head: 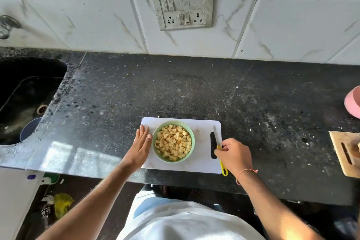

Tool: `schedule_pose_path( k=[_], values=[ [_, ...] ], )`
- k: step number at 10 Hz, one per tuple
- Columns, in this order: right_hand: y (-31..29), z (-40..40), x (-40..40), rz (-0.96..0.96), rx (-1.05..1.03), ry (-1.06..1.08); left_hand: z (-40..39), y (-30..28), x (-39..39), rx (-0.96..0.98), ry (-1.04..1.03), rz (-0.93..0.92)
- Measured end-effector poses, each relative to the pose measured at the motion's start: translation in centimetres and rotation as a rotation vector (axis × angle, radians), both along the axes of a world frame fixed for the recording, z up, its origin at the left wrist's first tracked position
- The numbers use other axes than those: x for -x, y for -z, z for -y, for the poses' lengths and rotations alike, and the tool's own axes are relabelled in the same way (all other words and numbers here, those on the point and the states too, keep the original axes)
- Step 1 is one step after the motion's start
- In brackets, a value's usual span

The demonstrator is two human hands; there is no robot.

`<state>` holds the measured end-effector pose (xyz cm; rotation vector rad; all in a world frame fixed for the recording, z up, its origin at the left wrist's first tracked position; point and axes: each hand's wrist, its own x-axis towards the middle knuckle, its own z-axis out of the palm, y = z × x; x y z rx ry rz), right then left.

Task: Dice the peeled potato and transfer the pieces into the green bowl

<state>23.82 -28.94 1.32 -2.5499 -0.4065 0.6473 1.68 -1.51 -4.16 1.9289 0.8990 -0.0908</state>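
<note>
Dark counter (pixel 194 87), left hand (pixel 141 145) flat, right hand (pixel 234 155) gripping knife (pixel 217 136)

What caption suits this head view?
Diced potato fills the green bowl on the cutting board; right hand holds knife.

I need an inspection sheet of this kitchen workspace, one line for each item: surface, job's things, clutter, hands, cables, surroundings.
Surface: black speckled stone counter, dusty, with small crumbs.
Job's things: green round bowl full of diced potato pieces, standing on the white plastic cutting board; yellow-handled knife at the board's right edge.
Clutter: wooden board and pink object at the right edge.
Hands: left hand flat, fingers straight, beside the bowl; right hand grips the knife handle.
Cables: nothing seen.
Surroundings: black sink on the left, white marble-pattern wall tiles, grey switch panel.
</note>
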Motion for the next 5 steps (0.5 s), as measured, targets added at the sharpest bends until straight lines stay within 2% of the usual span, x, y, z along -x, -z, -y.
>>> schedule_pose_path(
  k=[1,4,5],
  values=[
    [0.1,-2.1,1.0,-0.048,-0.054,0.018,0.1,0.0,-0.1,-0.020,0.023,-0.014],
    [0.7,-4.6,1.7,-0.018,0.003,0.024,0.0,-1.0,-0.2,-0.011,0.017,-0.023],
    [1.2,-5.0,2.4,0.223,-0.111,-0.024,0.9,-0.8,-0.2,-0.068,-0.026,0.033]
  ],
)
